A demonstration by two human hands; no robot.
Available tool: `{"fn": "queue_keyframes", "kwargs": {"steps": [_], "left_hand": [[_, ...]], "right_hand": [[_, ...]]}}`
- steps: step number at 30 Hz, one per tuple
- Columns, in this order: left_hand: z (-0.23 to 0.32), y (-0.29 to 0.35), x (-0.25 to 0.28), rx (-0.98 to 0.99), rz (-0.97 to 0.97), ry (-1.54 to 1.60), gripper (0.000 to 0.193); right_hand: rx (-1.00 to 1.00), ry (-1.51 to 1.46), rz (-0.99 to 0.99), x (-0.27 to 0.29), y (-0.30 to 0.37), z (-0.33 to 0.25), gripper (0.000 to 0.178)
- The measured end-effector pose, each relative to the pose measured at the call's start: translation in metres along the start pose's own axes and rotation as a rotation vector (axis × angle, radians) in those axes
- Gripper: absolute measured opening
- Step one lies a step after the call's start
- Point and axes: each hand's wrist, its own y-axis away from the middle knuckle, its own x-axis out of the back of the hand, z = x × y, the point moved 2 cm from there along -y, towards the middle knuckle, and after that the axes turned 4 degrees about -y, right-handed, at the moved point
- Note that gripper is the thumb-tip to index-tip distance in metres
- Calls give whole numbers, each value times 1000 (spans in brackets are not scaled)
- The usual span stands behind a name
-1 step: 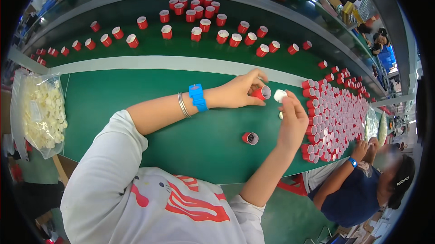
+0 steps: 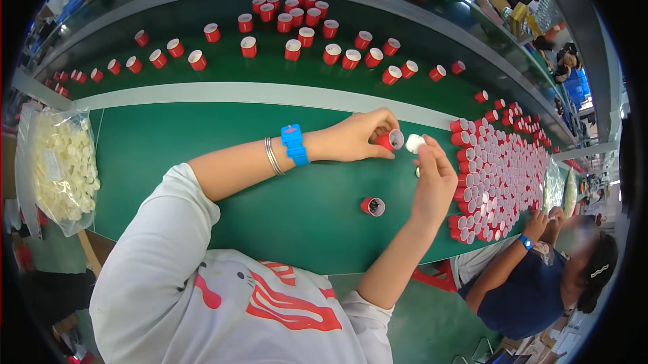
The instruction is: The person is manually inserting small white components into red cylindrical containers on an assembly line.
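My left hand (image 2: 364,136) is closed round a small red cup (image 2: 384,140), its pale open mouth tipped toward the right. Between the fingertips of my right hand (image 2: 435,171) is a white round lid (image 2: 414,143), held just right of that cup and apart from it. Another small pale disc (image 2: 418,172) shows partly behind my right hand. A second red cup (image 2: 366,206) lies or leans on the green table below my hands, with dark bits inside it.
Many red cups (image 2: 463,154) stand packed together on the right. More cups (image 2: 292,50) are spread along the green strip beyond the pale rail (image 2: 223,93). A clear bag of cream-coloured pieces (image 2: 64,168) sits at the left. A co-worker in dark blue (image 2: 516,290) sits at the right.
The white lid in my right hand has shifted slightly left, toward the cup. My left fingers have moved a little around the cup.
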Motion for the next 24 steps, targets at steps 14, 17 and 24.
{"fn": "queue_keyframes", "kwargs": {"steps": [14, 17, 24], "left_hand": [[-1, -1, 2, -66, -28, -45, 45], [-5, -3, -4, -171, 19, -27, 45], [7, 4, -3, -112, 117, -141, 36]], "right_hand": [[-56, -61, 124, -5, 9, 12, 15], [-37, -58, 140, -8, 10, 10, 15], [7, 51, 157, -20, 16, 11, 13]]}}
